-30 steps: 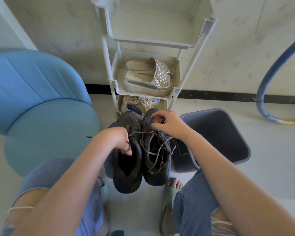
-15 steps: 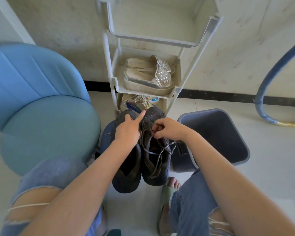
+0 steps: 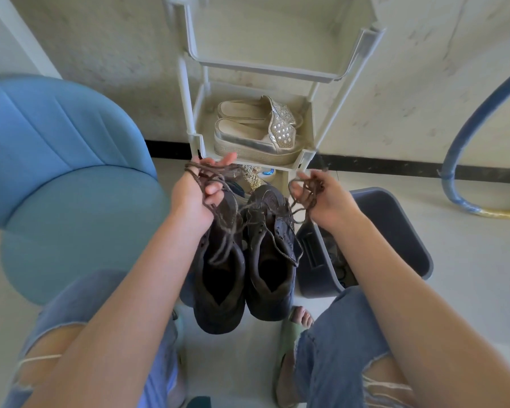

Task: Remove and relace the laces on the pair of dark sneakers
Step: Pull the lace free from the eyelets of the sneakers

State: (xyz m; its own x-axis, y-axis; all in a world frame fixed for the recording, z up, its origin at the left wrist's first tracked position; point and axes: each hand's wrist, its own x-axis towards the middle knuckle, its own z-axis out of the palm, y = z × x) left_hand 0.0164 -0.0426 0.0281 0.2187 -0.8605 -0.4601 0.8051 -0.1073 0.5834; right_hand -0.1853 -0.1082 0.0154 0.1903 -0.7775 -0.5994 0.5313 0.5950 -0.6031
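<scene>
Two dark sneakers stand side by side on the floor between my knees, the left sneaker (image 3: 219, 278) and the right sneaker (image 3: 270, 260), toes pointing away from me. A dark brown lace (image 3: 228, 228) runs slack from the shoes up to both hands. My left hand (image 3: 196, 195) is raised above the left shoe with lace strands wound over its fingers. To the right of the right shoe's toe, my right hand (image 3: 325, 198) grips a bunch of lace loops.
A white shoe rack (image 3: 303, 75) stands against the wall ahead, holding silver platform slippers (image 3: 256, 134). A blue chair (image 3: 56, 178) is at my left. A grey bin (image 3: 395, 231) lies tipped beside the right shoe. A blue hose (image 3: 465, 136) curves at far right.
Both hands have lifted up and apart from the shoes, drawing the lace out in loose loops. The left hand, which was pointing at the shoes, now has lace around its fingers.
</scene>
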